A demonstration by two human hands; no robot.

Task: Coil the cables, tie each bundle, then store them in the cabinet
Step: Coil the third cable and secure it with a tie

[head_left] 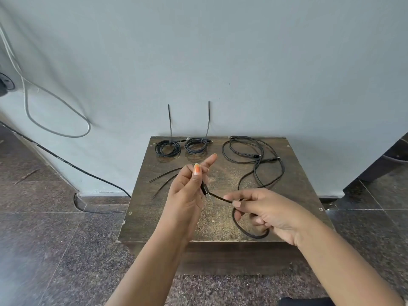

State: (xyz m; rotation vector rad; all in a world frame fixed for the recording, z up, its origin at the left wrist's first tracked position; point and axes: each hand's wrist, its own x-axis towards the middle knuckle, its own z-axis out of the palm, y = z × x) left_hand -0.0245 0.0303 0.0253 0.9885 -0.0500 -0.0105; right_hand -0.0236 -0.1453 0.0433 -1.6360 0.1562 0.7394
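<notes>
The black cable [220, 198] is strung between both hands over the near part of the small wooden table [143, 217]. The left hand [187, 195] pinches its plug end, index finger sticking out, and the right hand [262, 212] grips the cord, a loop hanging below. Two tied coils [167, 148] [196, 145] sit at the far edge, loose cables [254, 155] far right, and spare ties [164, 180] lie left.

Left hand [187, 191] raised, pinching; right hand [267, 210] curled, pinching.
</notes>
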